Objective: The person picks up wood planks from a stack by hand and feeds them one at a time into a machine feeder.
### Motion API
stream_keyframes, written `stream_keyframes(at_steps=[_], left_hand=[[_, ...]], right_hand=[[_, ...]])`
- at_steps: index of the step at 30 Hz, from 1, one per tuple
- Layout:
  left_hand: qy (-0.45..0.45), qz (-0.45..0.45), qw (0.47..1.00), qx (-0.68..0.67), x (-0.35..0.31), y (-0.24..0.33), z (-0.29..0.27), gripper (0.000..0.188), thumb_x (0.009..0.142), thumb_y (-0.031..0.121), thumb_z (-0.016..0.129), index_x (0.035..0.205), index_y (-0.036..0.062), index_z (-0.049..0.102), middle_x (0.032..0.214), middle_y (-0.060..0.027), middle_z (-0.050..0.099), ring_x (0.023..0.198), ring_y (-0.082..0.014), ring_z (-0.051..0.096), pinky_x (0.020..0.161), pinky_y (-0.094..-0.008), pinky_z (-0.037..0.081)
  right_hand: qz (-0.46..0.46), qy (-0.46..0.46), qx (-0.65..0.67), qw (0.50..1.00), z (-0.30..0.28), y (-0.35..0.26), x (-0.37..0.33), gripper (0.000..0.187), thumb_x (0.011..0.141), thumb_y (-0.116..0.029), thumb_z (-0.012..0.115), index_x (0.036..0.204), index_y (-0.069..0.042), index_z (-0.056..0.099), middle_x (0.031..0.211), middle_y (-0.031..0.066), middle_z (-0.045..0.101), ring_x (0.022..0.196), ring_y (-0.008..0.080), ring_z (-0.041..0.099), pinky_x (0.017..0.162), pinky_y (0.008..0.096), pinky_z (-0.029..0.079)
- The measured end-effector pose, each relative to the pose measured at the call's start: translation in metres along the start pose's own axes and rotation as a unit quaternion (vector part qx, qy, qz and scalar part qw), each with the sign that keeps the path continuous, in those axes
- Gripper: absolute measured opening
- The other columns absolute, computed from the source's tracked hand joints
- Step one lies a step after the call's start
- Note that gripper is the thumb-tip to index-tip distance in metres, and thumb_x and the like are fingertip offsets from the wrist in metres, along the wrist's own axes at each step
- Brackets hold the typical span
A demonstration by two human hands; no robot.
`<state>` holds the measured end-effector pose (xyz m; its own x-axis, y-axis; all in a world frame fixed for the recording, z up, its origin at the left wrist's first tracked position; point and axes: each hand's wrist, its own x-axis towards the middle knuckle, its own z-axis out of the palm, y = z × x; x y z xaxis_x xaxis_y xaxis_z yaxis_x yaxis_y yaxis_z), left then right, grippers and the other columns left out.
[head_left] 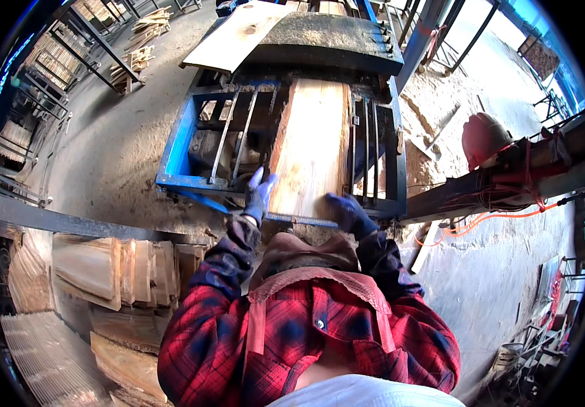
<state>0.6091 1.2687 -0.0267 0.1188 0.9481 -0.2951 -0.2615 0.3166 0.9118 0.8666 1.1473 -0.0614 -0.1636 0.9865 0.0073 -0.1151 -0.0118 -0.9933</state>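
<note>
A long wooden board [311,149] with rough, bark-brown edges lies on the blue-framed machine bed [178,152], its far end reaching under the machine's dark cover [326,37]. My left hand [260,195], in a blue-purple glove, is at the board's near left edge with its fingers stretched out and apart. At the near right corner is my right hand [351,215], gloved alike, its fingers pointing in over the board; motion smears them, so their grip is unclear. Another pale board [241,34] with a knot rests slanted on top of the cover.
Metal bars [243,136] span gaps in the bed on both sides of the board. Stacked boards [89,268] stand at lower left, behind a dark rail [89,220]. To the right, a beam [455,193] carries a red hard hat [484,139] and an orange cable [489,217]. Sawdust covers the floor.
</note>
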Motion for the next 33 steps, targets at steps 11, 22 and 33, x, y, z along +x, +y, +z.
stream_keyframes(at_steps=[11,22,33], left_hand=[[-0.016,-0.027,0.997,0.076,0.044,0.037,0.043,0.078,0.087,0.019,0.073,0.144,-0.0126,0.030,0.142,-0.0194,0.047,0.128,-0.0226,0.047,0.110,-0.0327,0.035],[-0.036,-0.018,0.995,0.096,0.072,0.017,0.026,0.076,0.086,0.021,0.075,0.142,-0.0118,0.035,0.135,-0.0181,0.054,0.119,-0.0200,0.052,0.102,-0.0306,0.042],[0.109,0.000,0.992,0.061,0.023,0.067,-0.053,0.068,0.089,0.010,0.069,0.144,-0.0087,0.033,0.132,-0.0147,0.054,0.115,-0.0211,0.056,0.103,-0.0322,0.044]], right_hand=[[0.005,0.180,-0.486,0.855,0.024,-0.091,0.021,0.101,0.073,-0.036,0.084,0.145,0.005,0.028,0.153,0.0317,0.020,0.142,0.0413,0.026,0.113,0.0435,0.031],[-0.049,0.197,-0.522,0.828,0.020,-0.077,0.031,0.099,0.065,-0.033,0.086,0.142,0.003,0.035,0.148,0.0350,0.026,0.132,0.0493,0.039,0.104,0.0459,0.042],[-0.072,0.092,-0.499,0.859,0.091,-0.070,0.063,0.109,0.068,-0.048,0.079,0.145,0.008,0.026,0.147,0.0417,0.021,0.137,0.0528,0.029,0.112,0.0494,0.032]])
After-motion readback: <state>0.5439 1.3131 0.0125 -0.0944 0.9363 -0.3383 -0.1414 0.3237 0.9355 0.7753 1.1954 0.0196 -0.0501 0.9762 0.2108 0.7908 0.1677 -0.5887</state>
